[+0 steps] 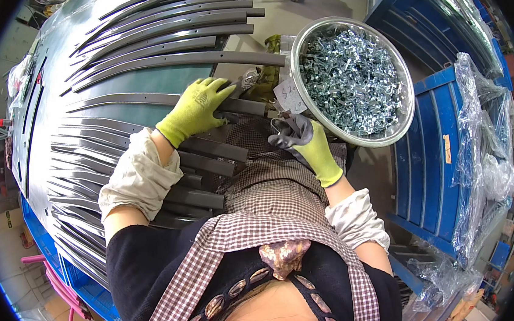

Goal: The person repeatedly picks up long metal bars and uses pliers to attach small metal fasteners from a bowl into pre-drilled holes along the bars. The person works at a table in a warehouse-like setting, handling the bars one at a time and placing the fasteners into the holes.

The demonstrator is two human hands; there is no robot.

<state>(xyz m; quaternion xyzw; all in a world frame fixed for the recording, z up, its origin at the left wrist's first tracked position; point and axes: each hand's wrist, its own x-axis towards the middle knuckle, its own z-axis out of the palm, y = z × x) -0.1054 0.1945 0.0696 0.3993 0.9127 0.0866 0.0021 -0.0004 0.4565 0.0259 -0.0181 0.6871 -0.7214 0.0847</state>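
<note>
So the dark strip [129, 99] is lying across the table [152, 81], its end poking past the right edge. Left hand [199, 107] is closed across its width near that end; right hand [312, 146] has its fingers curled toward the thumb, can't tell if they've got anything. I'd guess the strip's light, stiffish but whippy over its length, slick and easily scuffed, so hold it by its edges close to the overhanging end, gloves on

Strips [199, 58] smooth, glossy; clips [353, 82] shiny metal; apron [278, 227] matt cloth.
</note>
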